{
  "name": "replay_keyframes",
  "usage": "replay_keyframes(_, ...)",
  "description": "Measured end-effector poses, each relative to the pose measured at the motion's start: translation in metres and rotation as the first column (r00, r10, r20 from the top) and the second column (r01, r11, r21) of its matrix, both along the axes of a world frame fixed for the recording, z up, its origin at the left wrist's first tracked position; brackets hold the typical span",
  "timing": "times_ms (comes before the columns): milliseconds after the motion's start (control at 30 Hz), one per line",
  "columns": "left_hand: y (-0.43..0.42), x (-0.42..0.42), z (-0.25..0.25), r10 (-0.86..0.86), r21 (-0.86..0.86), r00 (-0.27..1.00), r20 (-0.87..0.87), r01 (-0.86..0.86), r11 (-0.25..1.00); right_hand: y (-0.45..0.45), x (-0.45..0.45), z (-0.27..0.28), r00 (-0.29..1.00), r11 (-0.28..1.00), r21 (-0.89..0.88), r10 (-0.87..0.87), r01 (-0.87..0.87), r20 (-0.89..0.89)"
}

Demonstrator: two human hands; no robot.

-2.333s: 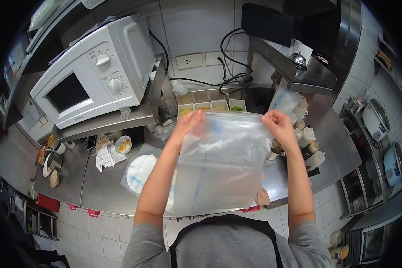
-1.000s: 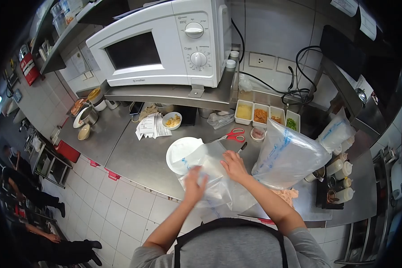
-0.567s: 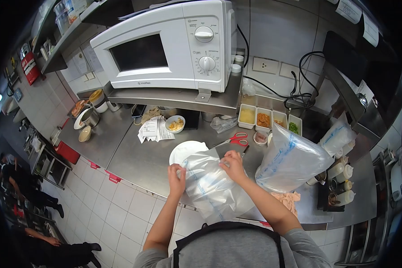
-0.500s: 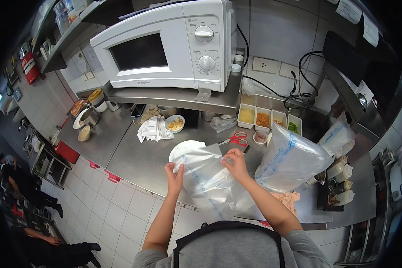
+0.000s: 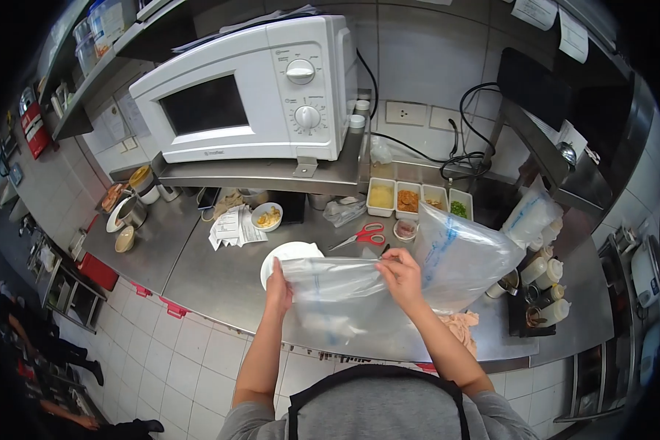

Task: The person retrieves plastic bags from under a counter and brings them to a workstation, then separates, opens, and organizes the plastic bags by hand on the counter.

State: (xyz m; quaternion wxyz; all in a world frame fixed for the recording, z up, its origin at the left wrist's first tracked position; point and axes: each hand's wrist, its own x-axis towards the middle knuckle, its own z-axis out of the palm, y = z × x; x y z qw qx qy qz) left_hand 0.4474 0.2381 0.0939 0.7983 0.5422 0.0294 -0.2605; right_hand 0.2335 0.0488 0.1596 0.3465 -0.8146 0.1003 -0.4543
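Note:
A clear plastic bag with blue print [image 5: 337, 301] is stretched between my two hands over the counter's front part. My left hand [image 5: 278, 290] pinches its upper left corner, and my right hand [image 5: 401, 275] pinches the upper right one. Behind the bag a white plate [image 5: 275, 260] is partly covered by it. Red-handled scissors [image 5: 370, 235] lie just beyond the bag. To the right of my right hand stands another, puffed-up plastic bag [image 5: 466, 257] with blue print.
A microwave [image 5: 249, 88] sits on a raised shelf. Food tubs [image 5: 408, 198], a bowl of yellow pieces [image 5: 267, 217], paper slips [image 5: 235, 228], squeeze bottles [image 5: 551, 274] and a peach cloth [image 5: 462, 328] are around. People in dark clothes [image 5: 51, 334] are at far left.
My hands have moved apart, and the crumpled bag between them is now pulled wide with a straight top edge. The whole view has shifted slightly.

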Motion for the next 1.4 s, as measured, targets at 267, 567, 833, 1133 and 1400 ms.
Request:
replay_keyframes(267,-0.009,0.086,-0.072,-0.258,0.511,0.451,0.855,-0.643,0.570,-0.007,-0.094,0.058,0.979,0.940,0.342,-0.075,0.005,0.192)
replay_keyframes(567,-0.054,-0.008,0.081,-0.666,0.503,0.519,0.536,0.438,0.745,0.014,-0.126,0.089,0.981,0.989,0.132,-0.082,0.059,0.176)
replay_keyframes(833,-0.086,-0.114,0.110,-0.967,0.305,0.108,0.230,0.936,0.177,0.018,-0.124,0.081,0.970,0.990,0.137,-0.046,0.013,0.240)
replay_keyframes(1133,-0.106,-0.118,0.074,-0.811,-0.023,0.523,0.264,0.843,0.537,0.013,-0.143,0.065,0.975,0.935,0.334,0.044,-0.117,0.218)
replay_keyframes(1400,-0.074,-0.113,0.166,-0.675,0.185,0.386,0.629,0.769,0.612,0.005,-0.165,0.080,0.977,0.966,0.149,-0.212,0.212,-0.016)
